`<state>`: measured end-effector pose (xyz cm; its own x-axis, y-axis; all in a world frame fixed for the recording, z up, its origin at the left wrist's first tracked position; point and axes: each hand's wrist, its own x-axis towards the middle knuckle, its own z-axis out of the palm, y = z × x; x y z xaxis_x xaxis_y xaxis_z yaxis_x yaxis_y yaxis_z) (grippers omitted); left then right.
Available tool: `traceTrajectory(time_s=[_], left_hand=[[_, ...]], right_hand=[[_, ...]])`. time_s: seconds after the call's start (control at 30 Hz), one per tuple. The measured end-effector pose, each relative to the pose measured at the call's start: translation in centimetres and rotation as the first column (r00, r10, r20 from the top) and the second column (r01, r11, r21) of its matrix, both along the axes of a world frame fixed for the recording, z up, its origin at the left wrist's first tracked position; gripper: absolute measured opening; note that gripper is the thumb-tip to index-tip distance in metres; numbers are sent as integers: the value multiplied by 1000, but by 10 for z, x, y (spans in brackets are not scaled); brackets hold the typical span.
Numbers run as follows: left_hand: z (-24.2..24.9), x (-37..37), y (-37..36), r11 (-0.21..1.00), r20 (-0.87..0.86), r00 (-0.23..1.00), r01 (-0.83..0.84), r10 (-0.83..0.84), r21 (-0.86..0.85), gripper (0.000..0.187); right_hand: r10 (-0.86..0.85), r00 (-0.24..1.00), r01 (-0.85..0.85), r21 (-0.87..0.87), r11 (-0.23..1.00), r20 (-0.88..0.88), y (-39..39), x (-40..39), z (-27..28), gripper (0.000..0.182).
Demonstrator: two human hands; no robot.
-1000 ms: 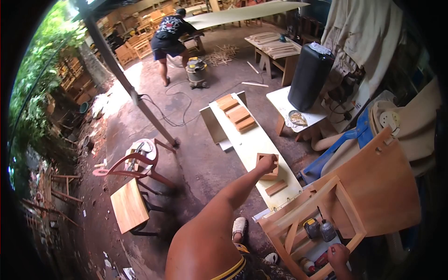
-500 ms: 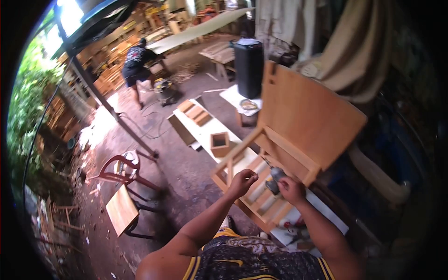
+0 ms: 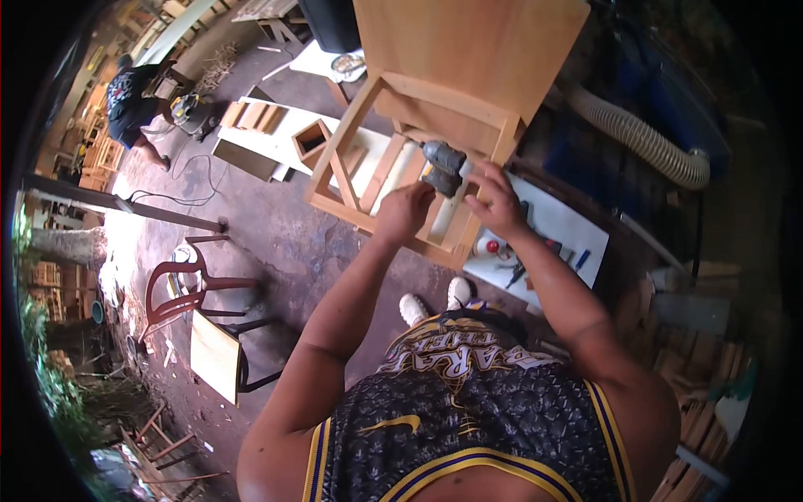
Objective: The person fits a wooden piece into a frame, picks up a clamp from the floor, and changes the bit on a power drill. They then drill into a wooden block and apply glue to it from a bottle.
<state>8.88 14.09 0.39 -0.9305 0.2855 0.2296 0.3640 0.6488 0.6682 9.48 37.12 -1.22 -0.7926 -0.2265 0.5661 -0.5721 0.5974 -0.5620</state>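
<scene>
A grey cordless drill (image 3: 443, 159) is above the wooden frame (image 3: 360, 222), its nose toward the left. My left hand (image 3: 406, 213) is closed at the lower end of the drill, its fingertips partly hidden. Beside the drill's rear, my right hand (image 3: 499, 199) has its fingers apart and is off the handle. Slats cross the inside of the frame, and a broad wooden panel (image 3: 468, 50) rises from its far side.
Tools lie on a white board (image 3: 569, 226) at the right. A long white board (image 3: 280, 138) carries small wooden pieces. A red-brown chair (image 3: 176, 289) stands at the left. A ribbed hose (image 3: 644, 134) runs at the right. Another person (image 3: 134, 100) bends over at the far left.
My view has tipped down and turned right. The drill has passed from my right hand to my left, and the right hand's fingers have opened.
</scene>
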Motion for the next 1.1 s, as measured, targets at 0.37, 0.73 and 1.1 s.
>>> traceTrajectory(time_s=[0.37,0.73,1.1], left_hand=[[2,22,0,976,-27,977,-213,212,-53,12],[10,7,-89,831,-226,818,-445,528,333,7],[-156,37,-341,614,368,653,-754,661,235,14]], right_hand=[[-177,777,532,-479,698,604,116,82,-105,16],[625,714,-569,-257,781,315,-96,-87,108,14],[60,691,-722,692,10,720,-458,-306,-120,31]])
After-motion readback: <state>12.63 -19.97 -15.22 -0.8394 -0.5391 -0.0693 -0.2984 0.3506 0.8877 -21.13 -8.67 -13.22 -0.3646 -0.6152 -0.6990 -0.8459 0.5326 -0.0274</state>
